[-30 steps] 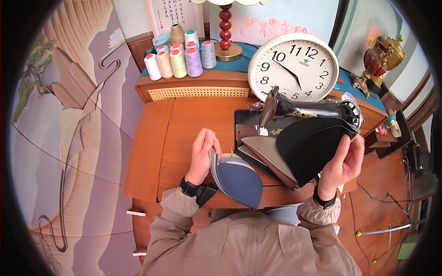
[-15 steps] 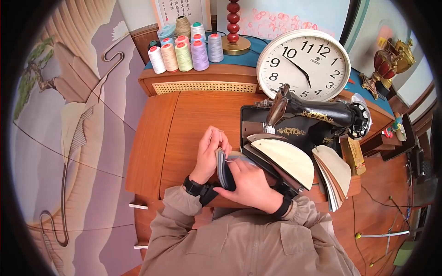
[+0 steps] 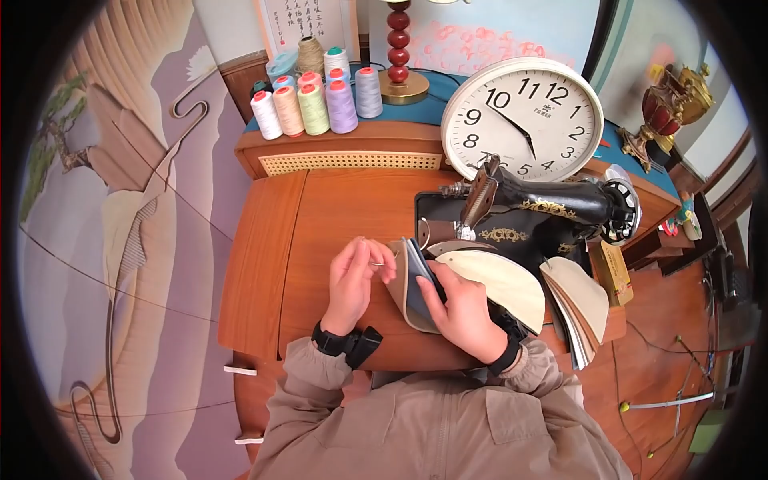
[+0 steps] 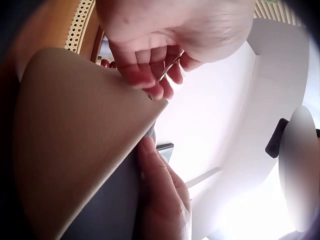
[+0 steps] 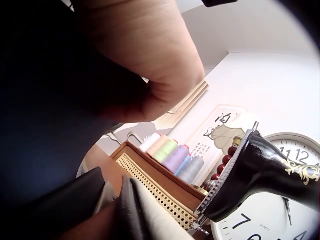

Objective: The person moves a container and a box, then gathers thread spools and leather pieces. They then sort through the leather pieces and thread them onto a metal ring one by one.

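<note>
In the head view my left hand (image 3: 356,284) pinches a thin metal ring (image 3: 377,263) beside the top corner of a stack of curved pieces, brown outside (image 3: 399,282) and blue within (image 3: 418,305). The left wrist view shows the ring (image 4: 170,67) between the fingers of that hand (image 4: 175,25), fingertips at a small hole in the brown piece (image 4: 85,120). My right hand (image 3: 468,316) grips the stack from its right side, thumb against the blue face. From the right wrist, a dark blue surface (image 5: 40,135) fills the left beside the hand (image 5: 145,50).
A cream piece (image 3: 502,286) lies before the black sewing machine (image 3: 552,200); a fanned beige stack (image 3: 578,296) is to its right, near a yellow box (image 3: 614,272). Behind stand thread spools (image 3: 314,108), a lamp (image 3: 398,48) and a clock (image 3: 524,120).
My right hand has come left from the black piece it held up and now grips the blue stack. The black piece is no longer raised, and the stack has shifted right from my left palm.
</note>
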The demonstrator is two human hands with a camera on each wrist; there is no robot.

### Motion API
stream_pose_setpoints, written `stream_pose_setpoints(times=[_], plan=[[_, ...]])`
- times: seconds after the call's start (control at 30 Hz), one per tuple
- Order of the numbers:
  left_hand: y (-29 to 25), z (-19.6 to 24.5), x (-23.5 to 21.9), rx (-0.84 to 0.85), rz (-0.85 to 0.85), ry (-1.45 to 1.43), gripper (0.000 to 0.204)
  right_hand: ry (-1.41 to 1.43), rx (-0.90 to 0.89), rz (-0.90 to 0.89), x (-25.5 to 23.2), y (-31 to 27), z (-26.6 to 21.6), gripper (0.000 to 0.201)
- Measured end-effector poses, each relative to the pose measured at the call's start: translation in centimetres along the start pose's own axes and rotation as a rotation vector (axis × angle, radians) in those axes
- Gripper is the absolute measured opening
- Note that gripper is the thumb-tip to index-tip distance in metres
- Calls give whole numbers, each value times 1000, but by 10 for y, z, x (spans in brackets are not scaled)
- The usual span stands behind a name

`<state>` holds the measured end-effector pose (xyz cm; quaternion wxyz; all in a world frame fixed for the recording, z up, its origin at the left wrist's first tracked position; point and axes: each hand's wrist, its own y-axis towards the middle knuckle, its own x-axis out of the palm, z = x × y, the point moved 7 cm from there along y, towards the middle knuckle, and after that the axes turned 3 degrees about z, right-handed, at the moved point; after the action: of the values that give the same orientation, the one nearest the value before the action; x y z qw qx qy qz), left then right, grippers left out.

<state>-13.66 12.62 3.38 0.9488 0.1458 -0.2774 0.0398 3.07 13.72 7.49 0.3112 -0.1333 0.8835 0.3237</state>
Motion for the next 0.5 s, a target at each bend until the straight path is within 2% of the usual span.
stream_pose_setpoints(times=[0.2,0.27,0.3,0.37,0.43,0.5], plan=[[1,1,17,74,-106,54,41,45,24,42,-10,-2,1,21],[0,3,14,83,-133,47,41,-22,-42,54,-16,-4,-1,19],[0,3,10,38,-122,19,41,-26,-39,64,-20,-5,0,19],[0,5,8,-11,-122,-6,41,-149,-158,67,-28,-7,-7,21],[0,4,7,-125,-66,123,42,-223,-212,78,-37,-9,-11,24],[1,11,12,-192,-90,196,42,-295,-266,82,-44,-10,-17,28]])
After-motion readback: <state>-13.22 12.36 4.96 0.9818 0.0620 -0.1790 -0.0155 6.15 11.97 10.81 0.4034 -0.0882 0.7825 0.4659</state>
